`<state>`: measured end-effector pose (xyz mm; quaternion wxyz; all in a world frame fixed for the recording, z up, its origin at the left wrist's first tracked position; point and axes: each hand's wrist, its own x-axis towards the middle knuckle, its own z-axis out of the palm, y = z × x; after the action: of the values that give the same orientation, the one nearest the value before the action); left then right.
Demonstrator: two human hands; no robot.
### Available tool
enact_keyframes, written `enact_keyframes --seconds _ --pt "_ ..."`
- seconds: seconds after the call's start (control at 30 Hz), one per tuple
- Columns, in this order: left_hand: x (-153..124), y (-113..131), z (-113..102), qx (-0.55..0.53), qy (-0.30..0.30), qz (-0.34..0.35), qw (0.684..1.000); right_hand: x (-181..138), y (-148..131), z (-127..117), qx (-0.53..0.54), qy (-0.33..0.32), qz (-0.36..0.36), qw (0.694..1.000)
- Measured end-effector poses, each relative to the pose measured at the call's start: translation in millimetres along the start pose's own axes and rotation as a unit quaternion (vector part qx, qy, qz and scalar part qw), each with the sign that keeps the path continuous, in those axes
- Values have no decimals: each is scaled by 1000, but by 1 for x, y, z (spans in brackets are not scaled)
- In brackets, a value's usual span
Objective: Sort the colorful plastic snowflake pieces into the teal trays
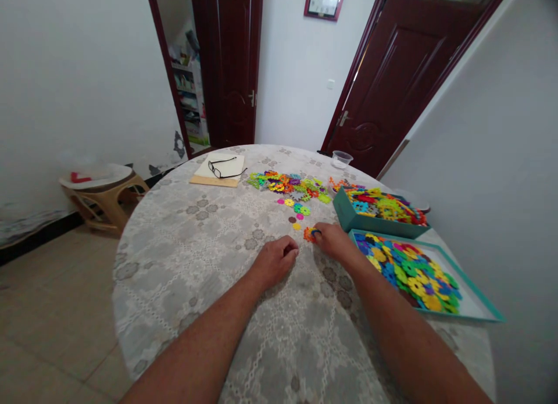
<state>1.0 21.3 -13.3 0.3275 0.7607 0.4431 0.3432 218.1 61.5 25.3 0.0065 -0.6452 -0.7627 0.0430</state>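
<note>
My left hand (275,261) rests on the round table (183,264) with its fingers curled in; nothing shows inside them. My right hand (332,239) lies just right of it, fingers pinched on an orange snowflake piece (310,234) with a blue bit beside it. A few loose flat pieces (296,209) lie just beyond my hands. Further back spreads a pile of coloured snowflake pieces (288,185). To my right stand two teal box halves full of such pieces, the far one (349,217) and the near one (475,302).
Black glasses (222,168) lie on a notebook (217,172) at the table's far left. A clear plastic cup (341,158) stands at the far edge. A low stool (104,189) sits by the left wall. Two dark doors are behind the table.
</note>
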Motion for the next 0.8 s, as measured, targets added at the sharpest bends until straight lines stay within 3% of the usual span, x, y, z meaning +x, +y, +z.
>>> enact_keyframes --seconds 0.1,0.2,0.33,0.53,0.73,0.8 --pt "0 -2 2 7 3 6 1000 -22 -3 -4 33 -14 -27 999" --pt "-1 -5 6 32 7 30 999 -47 -4 -7 136 -19 -64 988" --pt "-5 -9 11 66 10 125 990 -79 11 -17 213 35 -23 976" --pt "-8 -5 13 154 -53 171 972 -122 78 -32 65 110 121 984" --pt "-8 -2 13 166 -67 179 967 -147 144 -25 -78 126 255 956" --pt "-7 -2 12 163 -69 178 968 -148 151 -22 -114 175 268 940"
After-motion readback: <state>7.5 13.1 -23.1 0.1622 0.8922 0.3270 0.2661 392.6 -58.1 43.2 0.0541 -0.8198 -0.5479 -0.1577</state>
